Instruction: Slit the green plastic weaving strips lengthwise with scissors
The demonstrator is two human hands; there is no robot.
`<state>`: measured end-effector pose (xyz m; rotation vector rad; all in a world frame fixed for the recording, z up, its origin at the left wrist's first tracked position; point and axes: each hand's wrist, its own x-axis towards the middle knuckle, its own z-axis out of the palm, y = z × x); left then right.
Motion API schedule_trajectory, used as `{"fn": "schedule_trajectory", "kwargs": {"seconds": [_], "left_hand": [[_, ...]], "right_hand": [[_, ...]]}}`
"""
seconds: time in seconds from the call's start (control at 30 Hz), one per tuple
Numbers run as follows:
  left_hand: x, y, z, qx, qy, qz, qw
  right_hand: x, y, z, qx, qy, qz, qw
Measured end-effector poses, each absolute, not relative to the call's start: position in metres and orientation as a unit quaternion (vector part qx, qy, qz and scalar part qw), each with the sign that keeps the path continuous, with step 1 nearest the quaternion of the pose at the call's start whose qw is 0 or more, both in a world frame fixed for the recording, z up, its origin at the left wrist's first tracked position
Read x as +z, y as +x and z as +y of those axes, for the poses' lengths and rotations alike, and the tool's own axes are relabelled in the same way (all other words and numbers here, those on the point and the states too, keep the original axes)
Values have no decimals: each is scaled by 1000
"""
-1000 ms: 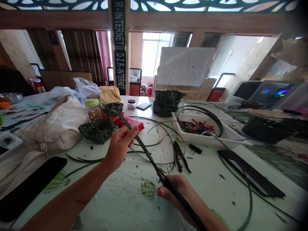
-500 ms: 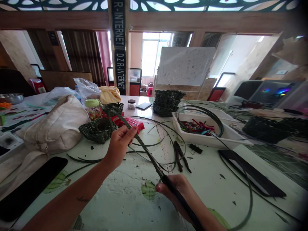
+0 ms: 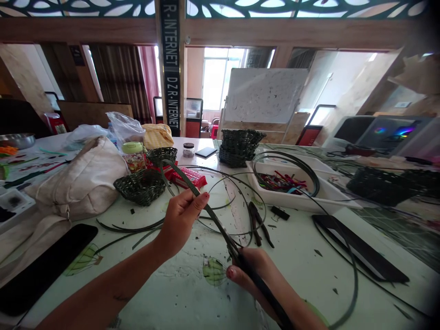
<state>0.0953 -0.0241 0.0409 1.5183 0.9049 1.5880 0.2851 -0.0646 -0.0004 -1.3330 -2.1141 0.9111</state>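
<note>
Logged from my station: left hand [image 3: 182,221], fingers curled closed around a dark green strip [image 3: 213,222]; right hand [image 3: 251,276], closed on its lower length; upper end reaching a small woven basket [image 3: 158,155]; pliers [image 3: 258,224] lying on the worktop [image 3: 165,286]

The long flat weaving strips [image 3: 220,230] look like dark green plastic with a faint sheen, and the woven basket [image 3: 140,188] shows the same ribbed, slightly glossy surface. The counter [image 3: 178,293] is pale and matt, its paint rough and chipped in patches, while the tote bag [image 3: 75,178] is creased off-white canvas with a small metal zip pull [image 3: 67,212]. The tray [image 3: 288,201] is smooth white plastic, and the overhead beam [image 3: 85,27] is brown wood with a soft varnished gleam.
</note>
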Motion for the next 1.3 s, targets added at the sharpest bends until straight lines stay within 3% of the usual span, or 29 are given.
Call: {"fn": "schedule_trajectory", "kwargs": {"seconds": [0.5,0.87,1.07,1.3], "left_hand": [[36,94,-15,612,579,401,361],[44,79,0,627,524,336,468],[65,54,9,702,450,318,452],[53,67,7,711,449,319,436]], "right_hand": [[-19,280,-56,388,-516,-719,257],[-12,280,-54,414,-509,-714,243],[-10,279,-58,381,-507,-736,237],[-12,284,-57,410,-510,-722,226]]}}
